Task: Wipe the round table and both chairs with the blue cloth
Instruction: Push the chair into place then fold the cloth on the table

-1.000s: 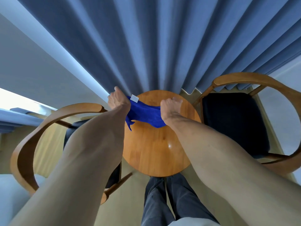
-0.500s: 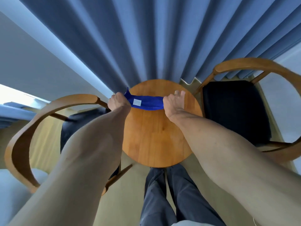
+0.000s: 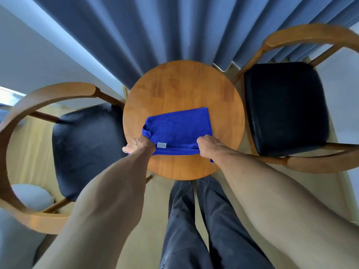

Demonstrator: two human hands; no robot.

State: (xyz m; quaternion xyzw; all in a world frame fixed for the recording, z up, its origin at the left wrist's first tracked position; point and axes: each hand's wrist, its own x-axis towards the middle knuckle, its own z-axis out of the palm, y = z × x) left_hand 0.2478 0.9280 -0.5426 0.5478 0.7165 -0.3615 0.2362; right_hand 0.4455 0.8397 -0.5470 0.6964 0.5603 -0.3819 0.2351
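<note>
The left hand (image 3: 138,145) sits left of the frame's centre, fingers curled around the near left corner of the blue cloth (image 3: 179,127), which bunches up at its knuckles. The right hand (image 3: 206,145) is just right of centre, fingers curled over the near right corner of the same cloth; a small tip of blue shows below its wrist. Between the 2 hands the near edge of the cloth is pulled into a straight, folded-over band, with a small pale label (image 3: 161,145) on it close to the left hand.

Beyond the hands the cloth lies spread flat on the round table (image 3: 180,84), covering the middle of the wooden top, its far corner pointing toward the upper right. Bare wood shows on every side of it.

1 chair (image 3: 87,144) with a dark seat and curved wooden armrest stands at the left of the frame, touching or just beside the table edge. The other chair (image 3: 285,105) stands at the right. Blue curtains (image 3: 155,26) fill the top of the frame. The person's dark trouser legs (image 3: 194,220) show at bottom centre, below the table.
</note>
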